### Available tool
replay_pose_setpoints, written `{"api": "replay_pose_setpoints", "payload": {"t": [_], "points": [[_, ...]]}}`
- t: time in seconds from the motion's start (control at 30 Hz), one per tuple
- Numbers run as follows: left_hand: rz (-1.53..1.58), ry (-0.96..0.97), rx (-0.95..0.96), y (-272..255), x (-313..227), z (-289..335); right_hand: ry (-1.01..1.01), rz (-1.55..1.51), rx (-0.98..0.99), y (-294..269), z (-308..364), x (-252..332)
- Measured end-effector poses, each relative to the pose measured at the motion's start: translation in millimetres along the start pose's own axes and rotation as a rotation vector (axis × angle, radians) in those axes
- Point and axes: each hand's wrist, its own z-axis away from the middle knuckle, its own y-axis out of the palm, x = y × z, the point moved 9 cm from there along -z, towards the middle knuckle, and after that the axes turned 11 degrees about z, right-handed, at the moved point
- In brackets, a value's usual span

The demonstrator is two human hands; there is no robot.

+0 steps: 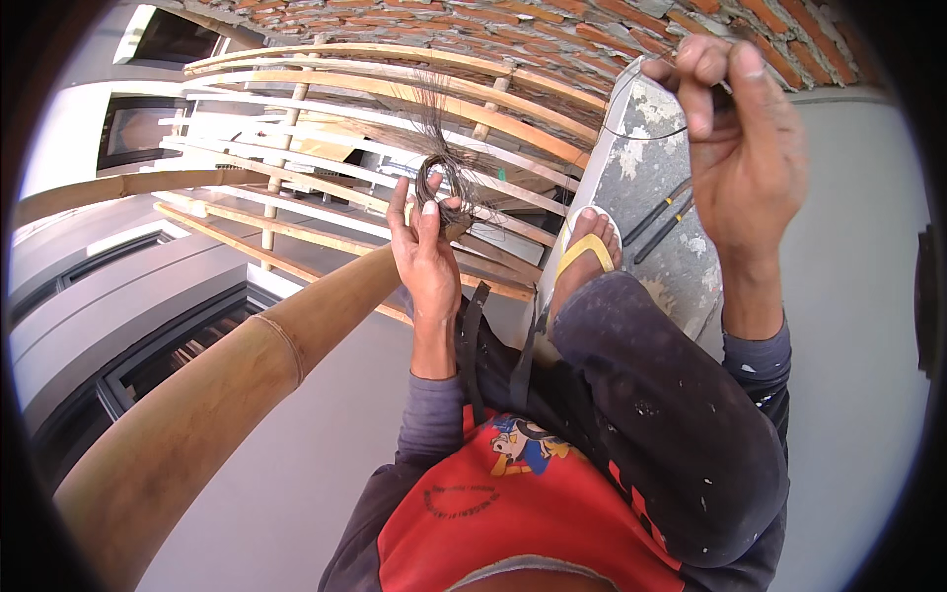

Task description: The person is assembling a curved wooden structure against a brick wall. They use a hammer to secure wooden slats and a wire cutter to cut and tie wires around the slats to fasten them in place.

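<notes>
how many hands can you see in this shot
2: the left hand holds a dark wire bundle near the centre, and the right hand is raised at the upper right.

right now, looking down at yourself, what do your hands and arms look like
The left hand and right hand are ungloved, with bare wrists. The long left sleeve is wrinkled and greyish; the right sleeve is dark, flecked with white near its greyish cuff.

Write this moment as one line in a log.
left hand: holds wire bundle | right hand: raised, holds thin wire | two-handled tool: on ledge, beside foot | pole: at left
</notes>
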Motion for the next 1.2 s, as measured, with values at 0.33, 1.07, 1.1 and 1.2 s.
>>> {"api": "replay_pose_setpoints", "payload": {"t": [0.33, 1.07, 1.1, 1.2], "points": [[0.065, -0.011, -0.008, 12, -16, 5, -0.19, 0.251, 0.208, 9, -55, 37], [0.106, -0.048, 0.024, 28, -23, 26, 0.286, 0.471, 0.367, 89, 88, -130], [0.095, -0.047, 0.034, 28, -22, 26, 0.286, 0.461, 0.362, 90, 86, -127], [0.045, -0.043, 0.047, 30, -22, 26, 0.301, 0.393, 0.428, 97, 85, -120]]}}
